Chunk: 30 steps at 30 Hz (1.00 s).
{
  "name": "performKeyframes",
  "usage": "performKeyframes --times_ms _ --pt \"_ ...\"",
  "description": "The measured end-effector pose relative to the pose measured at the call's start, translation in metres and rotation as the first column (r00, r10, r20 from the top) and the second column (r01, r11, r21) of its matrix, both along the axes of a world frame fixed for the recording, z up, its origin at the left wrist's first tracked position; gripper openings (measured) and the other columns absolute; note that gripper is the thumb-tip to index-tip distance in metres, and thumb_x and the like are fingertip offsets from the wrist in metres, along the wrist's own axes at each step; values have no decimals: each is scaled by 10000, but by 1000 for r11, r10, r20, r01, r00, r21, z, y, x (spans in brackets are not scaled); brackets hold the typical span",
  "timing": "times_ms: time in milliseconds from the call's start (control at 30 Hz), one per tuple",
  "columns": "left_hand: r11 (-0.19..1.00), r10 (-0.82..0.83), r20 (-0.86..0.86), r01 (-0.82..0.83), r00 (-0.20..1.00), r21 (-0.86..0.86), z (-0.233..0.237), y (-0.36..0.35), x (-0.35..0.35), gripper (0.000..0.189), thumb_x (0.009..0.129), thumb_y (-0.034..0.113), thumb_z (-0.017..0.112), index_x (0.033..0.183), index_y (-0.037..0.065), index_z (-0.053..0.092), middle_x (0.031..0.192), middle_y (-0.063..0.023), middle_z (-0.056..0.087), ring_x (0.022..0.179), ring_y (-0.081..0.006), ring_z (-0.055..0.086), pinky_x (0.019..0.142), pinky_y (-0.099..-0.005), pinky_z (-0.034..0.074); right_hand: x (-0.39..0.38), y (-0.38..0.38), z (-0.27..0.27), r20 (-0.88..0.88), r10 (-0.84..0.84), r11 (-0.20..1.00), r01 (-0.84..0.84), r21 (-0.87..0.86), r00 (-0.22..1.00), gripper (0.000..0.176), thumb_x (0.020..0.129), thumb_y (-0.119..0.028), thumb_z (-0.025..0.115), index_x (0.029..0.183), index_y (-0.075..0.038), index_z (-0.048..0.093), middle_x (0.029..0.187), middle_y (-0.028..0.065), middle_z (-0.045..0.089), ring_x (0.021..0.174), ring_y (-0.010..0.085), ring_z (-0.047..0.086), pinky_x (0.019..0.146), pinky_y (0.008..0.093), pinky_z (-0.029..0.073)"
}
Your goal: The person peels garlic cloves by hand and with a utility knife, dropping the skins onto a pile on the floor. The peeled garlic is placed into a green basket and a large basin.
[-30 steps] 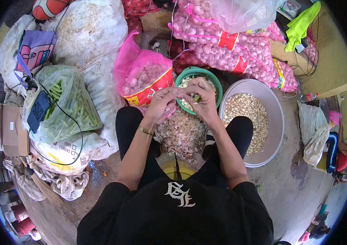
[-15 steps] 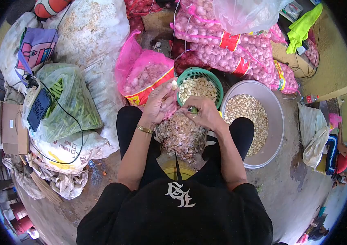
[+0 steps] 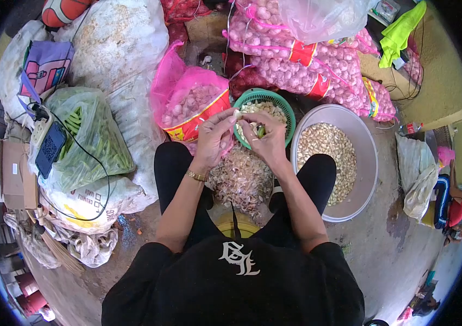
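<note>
Right hand [image 3: 266, 133] around half-hidden green object [image 3: 261, 131]

Single view, head-mounted: looks steeply down and forward over the black shirt [image 3: 236, 293], close. Wide, round-edged field; green basket [image 3: 289, 112] near centre, floor [image 3: 375, 252] curving toward the sides.

The left forearm [image 3: 181, 204] and right forearm [image 3: 300, 198] are reaching forward and slanting inward; the left hand [image 3: 214, 136] is pinching with thumb and forefinger; the right hand [image 3: 268, 135] is facing it, its fingers curling and its thumb pointing toward the left fingertips; the wrists are lying well apart.
</note>
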<state>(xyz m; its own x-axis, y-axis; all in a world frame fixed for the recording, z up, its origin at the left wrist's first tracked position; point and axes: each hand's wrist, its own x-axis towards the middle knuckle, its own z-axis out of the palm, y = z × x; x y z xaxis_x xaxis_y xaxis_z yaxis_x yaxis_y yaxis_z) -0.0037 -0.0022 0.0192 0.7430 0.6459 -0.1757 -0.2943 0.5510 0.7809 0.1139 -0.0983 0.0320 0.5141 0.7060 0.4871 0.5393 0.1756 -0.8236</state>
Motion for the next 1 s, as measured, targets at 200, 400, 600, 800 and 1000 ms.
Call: performKeyframes --times_ms 200,400,600,800,1000 --pt "994 80 69 -85 994 63 -13 -7 8 222 907 101 634 1108 5 626 783 -1 641 436 13 408 343 -153 294 3 1 -7 -72 -20 999 18 -32 997 132 778 -12 673 904 28 682 800 138 659 692 191 635 630 295 486" --pt "969 85 24 -88 996 229 -20 -4 8 200 900 49 627 1092 -8 634 933 -46 679 533 3 509 427 -145 378 7 -1 -5 -40 -22 998 20 -61 999 140 764 -33 678 887 34 679 753 136 661 658 191 639 622 296 492" --pt "916 137 7 -129 991 379 -32 -4 11 230 900 24 617 1122 -35 629 1021 -67 681 906 -81 622 777 -206 486 5 0 -5 2 -65 994 65 -85 998 134 748 -59 690 851 27 685 688 120 652 622 155 623 591 293 482" --pt "873 175 -64 -124 983 471 -19 -5 9 220 913 51 608 1117 -29 626 870 -42 676 717 -57 613 658 -198 500 10 2 -2 -51 -74 983 64 -175 996 148 740 -74 703 847 28 688 638 113 632 578 128 594 571 276 478" --pt "997 42 -3 -41 999 60 -16 -2 8 230 926 114 608 1116 -16 616 943 -21 666 429 20 344 402 -148 284 11 7 -13 -314 -45 993 7 -121 948 133 796 -90 684 859 27 698 654 47 642 606 61 546 569 248 464"
